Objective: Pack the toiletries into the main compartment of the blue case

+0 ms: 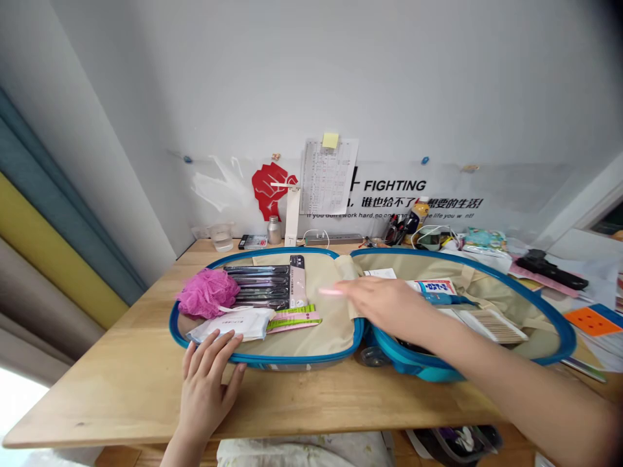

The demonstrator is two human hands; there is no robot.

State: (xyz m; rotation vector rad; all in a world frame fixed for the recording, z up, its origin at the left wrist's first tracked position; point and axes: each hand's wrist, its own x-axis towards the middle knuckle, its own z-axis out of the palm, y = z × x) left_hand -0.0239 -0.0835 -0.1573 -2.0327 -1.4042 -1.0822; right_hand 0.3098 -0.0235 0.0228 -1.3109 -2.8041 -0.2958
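Note:
An open blue-rimmed suitcase lies on the wooden table with both halves spread. My left hand, fingers stretched, rests at the front rim of the left half, fingertips on a white soft packet. Above the hinge side of that half, my right hand pinches a small pink slender object, smeared by motion. Left of it lie a pack of toothbrushes, a pink bath puff and green-and-pink sachets. The right half holds a toothpaste box and a pack of cotton swabs, partly behind my right arm.
Behind the suitcase stand a plastic cup, a small silver bottle, a white lamp and a yellow-labelled drink bottle. Papers and a black object clutter the right side. A bin sits below the table.

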